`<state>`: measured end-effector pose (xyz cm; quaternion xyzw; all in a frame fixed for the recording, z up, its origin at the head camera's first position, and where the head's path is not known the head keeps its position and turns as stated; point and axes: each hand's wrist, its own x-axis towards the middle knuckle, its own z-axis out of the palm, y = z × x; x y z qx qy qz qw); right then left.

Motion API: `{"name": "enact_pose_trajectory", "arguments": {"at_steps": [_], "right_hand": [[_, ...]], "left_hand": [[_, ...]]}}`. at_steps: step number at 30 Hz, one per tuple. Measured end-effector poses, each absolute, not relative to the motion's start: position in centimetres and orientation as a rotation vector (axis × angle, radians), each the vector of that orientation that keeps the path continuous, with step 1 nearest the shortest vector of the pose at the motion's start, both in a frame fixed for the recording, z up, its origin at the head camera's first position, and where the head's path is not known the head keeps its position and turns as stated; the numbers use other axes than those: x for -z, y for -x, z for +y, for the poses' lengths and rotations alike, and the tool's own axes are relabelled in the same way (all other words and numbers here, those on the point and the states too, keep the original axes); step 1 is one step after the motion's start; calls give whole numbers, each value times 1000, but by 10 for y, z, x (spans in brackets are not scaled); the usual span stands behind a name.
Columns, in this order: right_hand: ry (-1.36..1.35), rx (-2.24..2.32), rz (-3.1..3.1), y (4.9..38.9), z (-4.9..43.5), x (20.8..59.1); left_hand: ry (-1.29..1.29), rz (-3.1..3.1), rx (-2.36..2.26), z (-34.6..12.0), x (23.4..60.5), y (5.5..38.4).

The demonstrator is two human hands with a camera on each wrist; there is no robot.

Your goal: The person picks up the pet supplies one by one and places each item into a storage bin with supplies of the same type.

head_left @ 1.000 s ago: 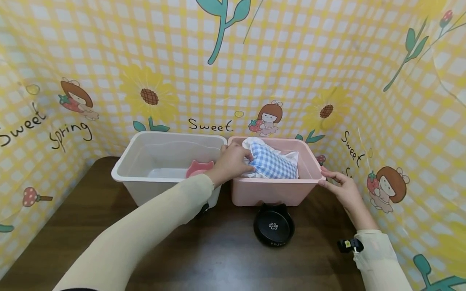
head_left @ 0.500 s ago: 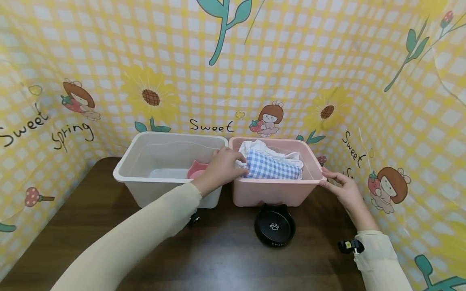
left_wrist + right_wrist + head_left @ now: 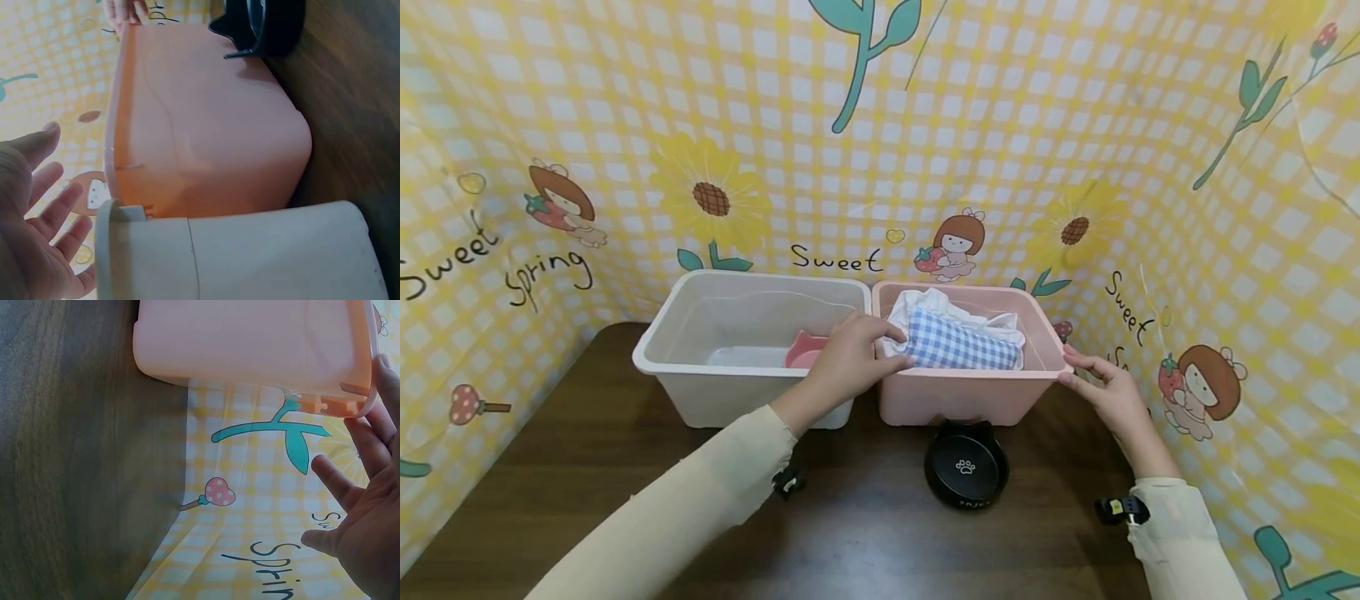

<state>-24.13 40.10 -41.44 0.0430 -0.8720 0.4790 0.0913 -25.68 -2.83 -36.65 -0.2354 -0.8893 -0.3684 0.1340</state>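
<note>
A blue-and-white checked cloth piece (image 3: 962, 342) with white edging lies inside the pink plastic bin (image 3: 966, 400). My left hand (image 3: 848, 358) is at the bin's left end, over the meeting rims of the two bins. In the left wrist view its fingers (image 3: 59, 209) are spread and grip nothing. My right hand (image 3: 1112, 396) pinches the pink bin's right rim between thumb and fingers, as the right wrist view also shows. Beside the pink bin stands a light grey bin (image 3: 730, 392), with a pink cat-eared bowl (image 3: 803, 350) inside, partly behind my left hand.
In front of the pink bin, a black cat-eared bowl (image 3: 966, 467) with a paw print sits on the dark wooden table (image 3: 865, 533). Behind and at both sides hangs a yellow checked curtain (image 3: 820, 183) printed with flowers and girls.
The checked cloth has dropped lower and flatter in the pink bin. My left hand has let go of it and drawn back slightly left. My right hand stays on the rim.
</note>
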Motion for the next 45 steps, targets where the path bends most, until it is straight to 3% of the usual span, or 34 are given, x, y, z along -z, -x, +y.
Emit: {"name": "enact_pose_trajectory", "arguments": {"at_steps": [26,45], "right_hand": [[-123,-1293,-2564,238,400,420],[-111,-1274,-2581,239,397,418]], "left_hand": [[1004,-2373,1373,-13,398,185],[806,-2540,1575,2,459,193]]}}
